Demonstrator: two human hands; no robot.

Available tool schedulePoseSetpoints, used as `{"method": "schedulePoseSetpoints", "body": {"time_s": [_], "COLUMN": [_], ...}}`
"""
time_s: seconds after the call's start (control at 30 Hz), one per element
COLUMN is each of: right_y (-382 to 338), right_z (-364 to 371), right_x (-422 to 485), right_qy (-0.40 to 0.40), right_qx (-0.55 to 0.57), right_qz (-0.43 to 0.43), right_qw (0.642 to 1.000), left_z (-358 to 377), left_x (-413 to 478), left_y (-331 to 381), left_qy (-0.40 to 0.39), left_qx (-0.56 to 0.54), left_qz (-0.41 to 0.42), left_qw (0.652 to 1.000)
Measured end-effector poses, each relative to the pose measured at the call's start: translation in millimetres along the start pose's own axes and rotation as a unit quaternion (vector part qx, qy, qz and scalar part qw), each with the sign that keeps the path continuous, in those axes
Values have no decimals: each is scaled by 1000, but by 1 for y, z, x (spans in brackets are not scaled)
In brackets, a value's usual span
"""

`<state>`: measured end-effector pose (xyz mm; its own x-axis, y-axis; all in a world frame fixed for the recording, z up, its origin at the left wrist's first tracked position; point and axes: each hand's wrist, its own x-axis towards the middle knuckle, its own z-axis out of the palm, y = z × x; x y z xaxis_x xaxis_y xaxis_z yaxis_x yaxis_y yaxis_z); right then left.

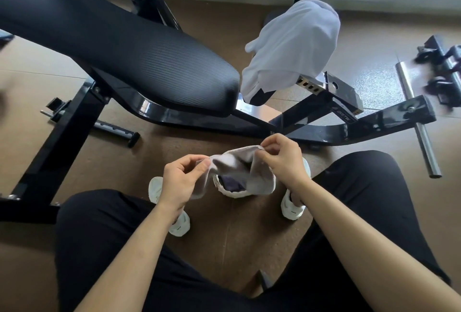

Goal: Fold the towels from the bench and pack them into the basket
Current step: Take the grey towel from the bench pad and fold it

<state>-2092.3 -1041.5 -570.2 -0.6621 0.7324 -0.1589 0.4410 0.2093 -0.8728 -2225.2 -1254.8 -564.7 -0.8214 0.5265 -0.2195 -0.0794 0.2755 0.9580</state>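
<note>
A small grey towel (239, 169) hangs between my two hands above the floor. My left hand (179, 179) pinches its left corner and my right hand (282, 159) pinches its right corner. Under the towel stands a white woven basket (233, 193) with a dark purple cloth (232, 184) inside; the towel hides most of it. A larger white towel (291, 47) is draped over the leg pad at the end of the black bench (119, 44), beyond my hands.
The bench's black steel frame (311, 124) crosses the brown floor in front of me. Chrome bars (416, 122) and black fittings (441, 67) lie at the right. My knees in black trousers and white shoes (291, 205) flank the basket.
</note>
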Motion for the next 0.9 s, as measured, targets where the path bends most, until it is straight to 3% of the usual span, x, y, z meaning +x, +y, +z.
{"method": "schedulePoseSetpoints", "body": {"time_s": [0.27,0.63,0.9], "right_y": [-2,-16,-16], "right_z": [24,48,46], "right_x": [-16,-40,-43], "right_qy": [-42,-45,-75], "right_qx": [137,56,27], "right_qz": [40,-101,-120], "right_qw": [989,992,990], "left_z": [22,30,32], "left_x": [-8,-17,-14], "left_y": [2,2,-5], "left_qy": [-45,-19,-38], "left_qx": [-129,-115,-103], "left_qz": [-128,-96,-73], "left_qw": [982,988,991]}}
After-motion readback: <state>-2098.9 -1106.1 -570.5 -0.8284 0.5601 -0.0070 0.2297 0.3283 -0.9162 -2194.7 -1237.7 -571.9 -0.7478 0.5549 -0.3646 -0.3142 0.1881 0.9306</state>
